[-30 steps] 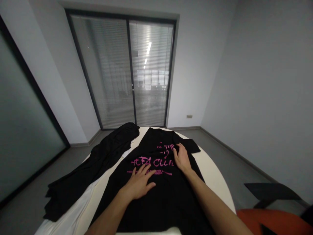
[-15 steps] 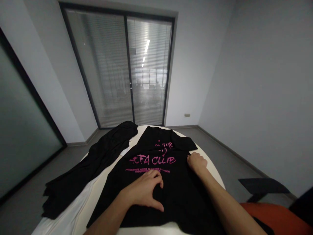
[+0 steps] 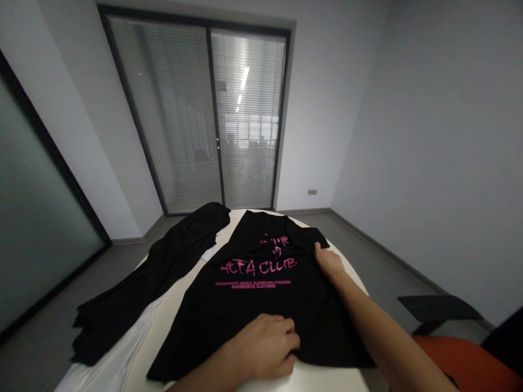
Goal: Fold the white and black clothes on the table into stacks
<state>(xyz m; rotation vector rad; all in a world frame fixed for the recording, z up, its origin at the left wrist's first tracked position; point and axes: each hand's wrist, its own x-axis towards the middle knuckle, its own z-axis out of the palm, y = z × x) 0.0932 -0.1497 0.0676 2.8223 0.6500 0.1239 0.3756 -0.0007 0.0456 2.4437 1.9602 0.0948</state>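
Note:
A black T-shirt [image 3: 249, 302] with pink lettering lies spread over the round table [image 3: 322, 377], its hem toward me. Along the bottom hem, my left hand [image 3: 265, 345] is closed, fingers curled toward the thumb with shirt fabric at their tips. My right hand [image 3: 330, 265] is at the shirt's right edge, just below the sleeve, closed on the cloth there; its thumb side faces the sleeve. The fabric under both palms is hidden. Slight wrinkles cross the upper part of the print.
To the left lies a heap of black clothing [image 3: 163, 264], with white cloth [image 3: 110, 354] under it at the table's edge. On the right stands a chair with an orange seat [image 3: 457, 362] and a black armrest [image 3: 439, 308]. Glass panels with blinds [image 3: 175, 120] form the back.
My left hand has moved from the print down to the hem and closed. My right hand has shifted slightly up toward the sleeve. The shirt's lower front is flatter, its hem drawn across.

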